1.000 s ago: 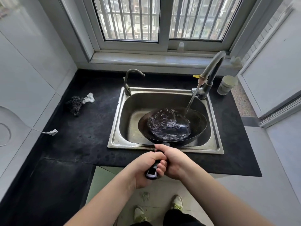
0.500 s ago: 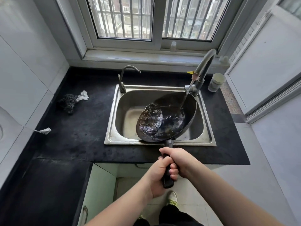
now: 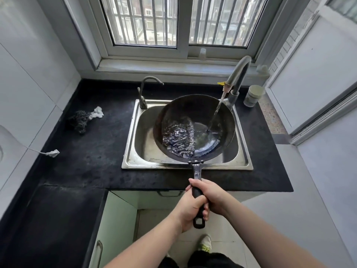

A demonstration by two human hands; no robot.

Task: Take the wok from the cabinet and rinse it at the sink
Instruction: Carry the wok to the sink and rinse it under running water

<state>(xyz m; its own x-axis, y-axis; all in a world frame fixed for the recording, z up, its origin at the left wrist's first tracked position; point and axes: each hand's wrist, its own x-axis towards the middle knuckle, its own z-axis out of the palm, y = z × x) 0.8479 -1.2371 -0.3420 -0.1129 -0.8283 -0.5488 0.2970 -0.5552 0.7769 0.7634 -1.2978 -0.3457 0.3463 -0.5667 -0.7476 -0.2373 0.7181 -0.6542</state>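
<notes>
Since half a second ago the wok (image 3: pixel 195 128) has levelled out and its water has swung to the left side. It hangs over the sink (image 3: pixel 135 151) at frame centre, the tap (image 3: pixel 238 74) streaming in — rinsing is under way. Both hands — left hand (image 3: pixel 188 211), right hand (image 3: pixel 210 196) — wrap the handle (image 3: pixel 197 188). Next, I judge: tip the water out.

Home kitchen, steel sink (image 3: pixel 133 120), black countertop (image 3: pixel 92 151), barred window (image 3: pixel 143 22)
</notes>
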